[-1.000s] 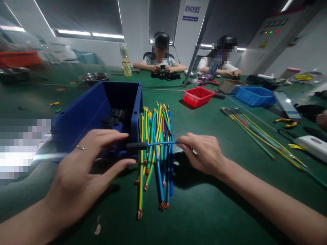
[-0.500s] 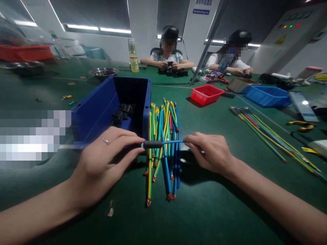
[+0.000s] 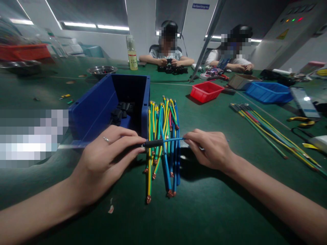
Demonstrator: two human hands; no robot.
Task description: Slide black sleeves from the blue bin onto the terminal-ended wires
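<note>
Above green table [image 3: 217,211], wire [image 3: 171,140] between fingers [image 3: 190,137].

Bin [image 3: 102,105] left of wires [image 3: 163,143], both on table [image 3: 204,204].

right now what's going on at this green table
A person holds one blue wire level between both hands: the right hand pinches the wire, and the left hand grips a black sleeve at its other end. Below it a pile of wires lies on the green table, beside a blue bin holding black pieces. Two other people sit at the far side.
</note>
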